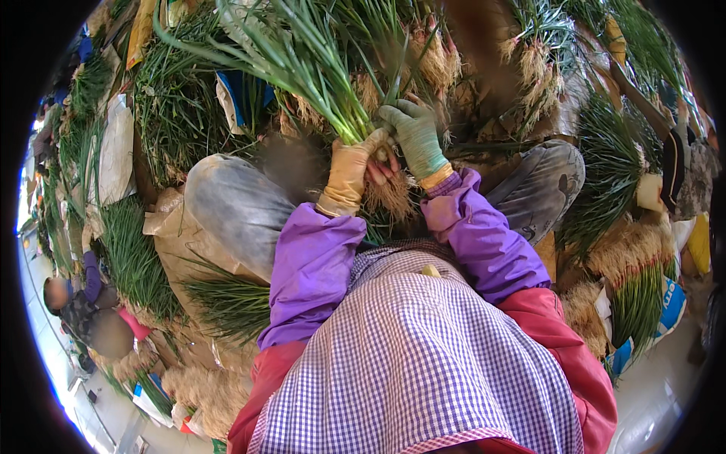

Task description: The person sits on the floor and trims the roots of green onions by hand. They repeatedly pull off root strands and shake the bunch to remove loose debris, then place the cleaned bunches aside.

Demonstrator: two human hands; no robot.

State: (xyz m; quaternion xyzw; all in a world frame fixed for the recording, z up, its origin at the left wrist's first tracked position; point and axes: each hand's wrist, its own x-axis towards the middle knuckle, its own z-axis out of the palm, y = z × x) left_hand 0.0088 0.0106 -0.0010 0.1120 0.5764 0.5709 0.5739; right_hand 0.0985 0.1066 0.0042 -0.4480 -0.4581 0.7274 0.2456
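Note:
My left hand, in a yellowish glove, grips a bunch of green onions. The long leaves fan up and to the left, while the reddish-white bulbs and stringy roots hang below the hand. Close beside it on the right is my right hand, in a green glove. Its thumb and fingers are closed at the bunch's edge, around a green onion leaf that points upward. The bunch is held between my bent knees, above the apron. Parts of the stems are hidden behind the gloves.
Heaped green onions lie ahead on the left, with more root clusters at the upper right. Bundled onions are at my right, beside a sheet of brown paper on the left. A person sits at far left; another person's arm reaches in at right.

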